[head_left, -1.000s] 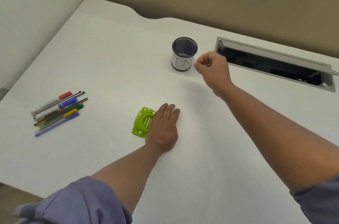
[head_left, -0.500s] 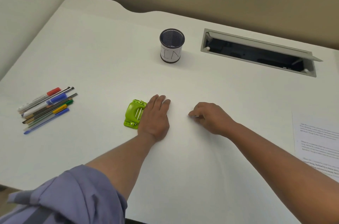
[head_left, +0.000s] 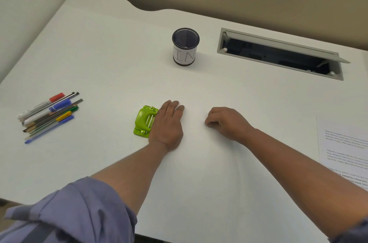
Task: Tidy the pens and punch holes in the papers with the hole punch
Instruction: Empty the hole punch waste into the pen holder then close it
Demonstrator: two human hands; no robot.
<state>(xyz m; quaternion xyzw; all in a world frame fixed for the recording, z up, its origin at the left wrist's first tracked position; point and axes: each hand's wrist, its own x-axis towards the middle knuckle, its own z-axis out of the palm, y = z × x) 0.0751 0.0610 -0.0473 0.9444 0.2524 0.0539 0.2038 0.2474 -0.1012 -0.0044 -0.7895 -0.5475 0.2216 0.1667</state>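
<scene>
The hole punch [head_left: 144, 121], a small rounded block of glossy lime-green plastic with metal pins and a thin metal strip on top, sits on the matte white desk [head_left: 111, 59] near the middle of its front half; its right side is hidden under the left hand [head_left: 166, 125]. That hand lies flat, palm down, fingers together and stretched out, gripping nothing, its edge touching the punch. Just beside it the right hand [head_left: 226, 123] rests on the desk curled into a loose fist with the knuckles up; whether anything is pinched under the fingers cannot be told. The pens [head_left: 49, 114] lie in a tight slanted bundle near the desk's left edge: smooth plastic barrels with red, blue, green and yellow caps mixed with slim dark pencils. A round black wire-mesh cup [head_left: 185, 46] with a white paper label stands upright toward the back edge, and its hand-drawn letters are hard to read. To its right a long grey cable hatch [head_left: 278, 54] stands open, dark inside. The papers [head_left: 346, 151], printed sheets, lie at the right edge, cut off by the frame, their text too small to read. A rumpled lilac sleeve [head_left: 65, 213] is pushed up the left forearm.
</scene>
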